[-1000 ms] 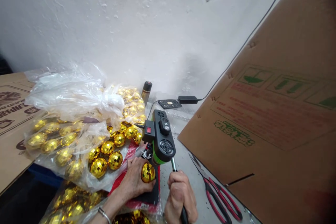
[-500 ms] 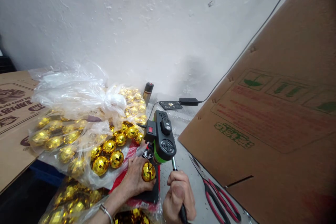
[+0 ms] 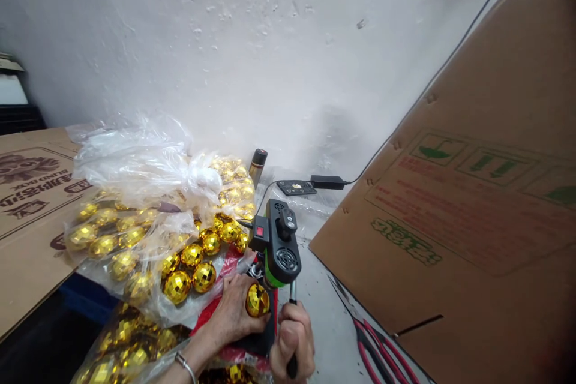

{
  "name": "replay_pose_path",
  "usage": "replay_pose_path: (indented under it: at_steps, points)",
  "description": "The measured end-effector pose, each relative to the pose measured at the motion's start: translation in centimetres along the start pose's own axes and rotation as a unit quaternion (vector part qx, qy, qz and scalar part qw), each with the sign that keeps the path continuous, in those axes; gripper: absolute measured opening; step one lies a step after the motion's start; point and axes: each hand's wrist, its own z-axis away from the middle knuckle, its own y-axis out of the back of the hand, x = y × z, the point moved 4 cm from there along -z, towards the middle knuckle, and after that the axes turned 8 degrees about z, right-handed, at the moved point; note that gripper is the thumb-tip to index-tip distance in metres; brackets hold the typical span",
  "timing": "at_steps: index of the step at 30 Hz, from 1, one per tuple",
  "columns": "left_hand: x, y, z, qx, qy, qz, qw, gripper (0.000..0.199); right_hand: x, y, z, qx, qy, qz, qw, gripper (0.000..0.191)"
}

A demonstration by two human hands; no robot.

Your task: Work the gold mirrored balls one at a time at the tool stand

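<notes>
A shiny gold faceted ball (image 3: 258, 300) is held between the thumb and fingers of my left hand (image 3: 236, 310), beside the base of a small black and green machine (image 3: 282, 246). My right hand (image 3: 293, 342) is wrapped round the black grip of a metal lever (image 3: 293, 294) at the machine's right side. A red switch (image 3: 260, 231) shows on the machine's side box. More gold balls (image 3: 177, 286) lie on clear plastic to the left of my left hand. The machine's head hides part of its base.
Red-handled shears (image 3: 380, 348) lie at the right, against a large upright cardboard box (image 3: 472, 192). Clear bags (image 3: 130, 162) of gold balls fill the left. A flask (image 3: 257, 166), a black power adapter (image 3: 327, 182) and its cable stand near the wall.
My right hand has moved a little left with the lever grip, whose end now points more toward the camera. My left hand still holds the ball. The whole view has shifted slightly.
</notes>
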Motion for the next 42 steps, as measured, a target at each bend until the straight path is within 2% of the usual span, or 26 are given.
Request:
replay_pose_path:
  at_steps: [3,6,9,11,12,13,15,16,17,19,22,24,26,29,31,33,35,37,39,42]
  points:
    - [0.2,0.2,0.0,-0.003,0.004,-0.003,1.0,0.047,-0.6,0.6,-2.6,-0.033,-0.016,-0.009,0.999,0.035]
    - [-0.3,0.3,1.1,0.002,-0.013,-0.001,1.0,0.056,-1.3,1.1,-6.4,-0.093,-0.084,-0.022,0.992,0.03]
    - [-1.4,0.7,3.4,0.002,-0.079,-0.024,0.997,0.071,-2.0,1.4,-8.9,-0.099,-0.092,-0.03,0.99,0.033]
    - [-2.1,1.8,5.1,0.019,-0.14,-0.055,0.988,0.088,-2.3,1.3,-9.2,-0.09,-0.085,-0.035,0.992,0.034]
    - [-2.3,2.8,5.8,0.044,-0.162,-0.074,0.983,0.091,-2.3,1.2,-9.0,-0.089,-0.085,-0.036,0.992,0.033]
    - [-2.5,4.1,6.2,0.08,-0.171,-0.097,0.977,0.088,-2.2,1.2,-8.6,-0.088,-0.084,-0.037,0.992,0.031]
    - [-2.7,6.9,6.3,0.157,-0.155,-0.158,0.962,0.059,-2.1,1.1,-7.7,-0.091,-0.081,-0.039,0.992,0.029]
    - [-2.8,8.1,6.0,0.175,-0.138,-0.194,0.955,0.047,-2.0,1.1,-7.3,-0.093,-0.077,-0.04,0.992,0.028]
    - [-2.8,8.9,5.4,0.171,-0.119,-0.233,0.95,0.041,-2.0,1.1,-7.0,-0.095,-0.072,-0.041,0.992,0.028]
    - [-3.2,9.7,4.1,0.122,-0.079,-0.299,0.943,0.042,-1.9,1.1,-6.7,-0.099,-0.063,-0.042,0.992,0.028]
    - [-4.0,9.4,2.6,0.05,-0.04,-0.328,0.943,0.056,-1.9,1.3,-6.7,-0.109,-0.053,-0.04,0.992,0.028]
    - [-4.0,9.3,1.9,0.043,-0.041,-0.294,0.954,0.066,-1.9,1.4,-6.7,-0.115,-0.047,-0.037,0.992,0.028]
    - [-3.2,9.5,1.4,0.053,-0.052,-0.228,0.971,0.068,-1.8,1.5,-6.6,-0.122,-0.044,-0.032,0.991,0.028]
    - [-1.3,10.2,1.1,0.092,-0.034,-0.083,0.992,0.059,-1.8,1.5,-6.6,-0.132,-0.04,-0.026,0.99,0.027]
    - [-0.2,10.1,1.5,0.112,0.003,0.044,0.993,0.058,-1.8,1.5,-6.7,-0.13,-0.034,-0.023,0.991,0.027]
    - [0.4,9.0,2.3,0.105,0.063,0.185,0.975,0.062,-1.9,1.5,-7.0,-0.126,-0.026,-0.021,0.992,0.027]
    - [0.5,7.1,3.3,0.07,0.135,0.317,0.936,0.067,-2.0,1.5,-7.3,-0.125,-0.02,-0.017,0.992,0.028]
    - [0.3,5.0,4.2,0.034,0.196,0.4,0.895,0.071,-2.2,1.5,-7.5,-0.125,-0.018,-0.011,0.992,0.028]
    - [0.0,3.4,4.7,0.016,0.227,0.424,0.876,0.077,-2.3,1.6,-7.6,-0.128,-0.018,-0.007,0.992,0.028]
    - [-0.5,2.5,4.6,0.026,0.235,0.387,0.891,0.086,-2.4,1.6,-7.6,-0.137,-0.013,-0.009,0.99,0.027]
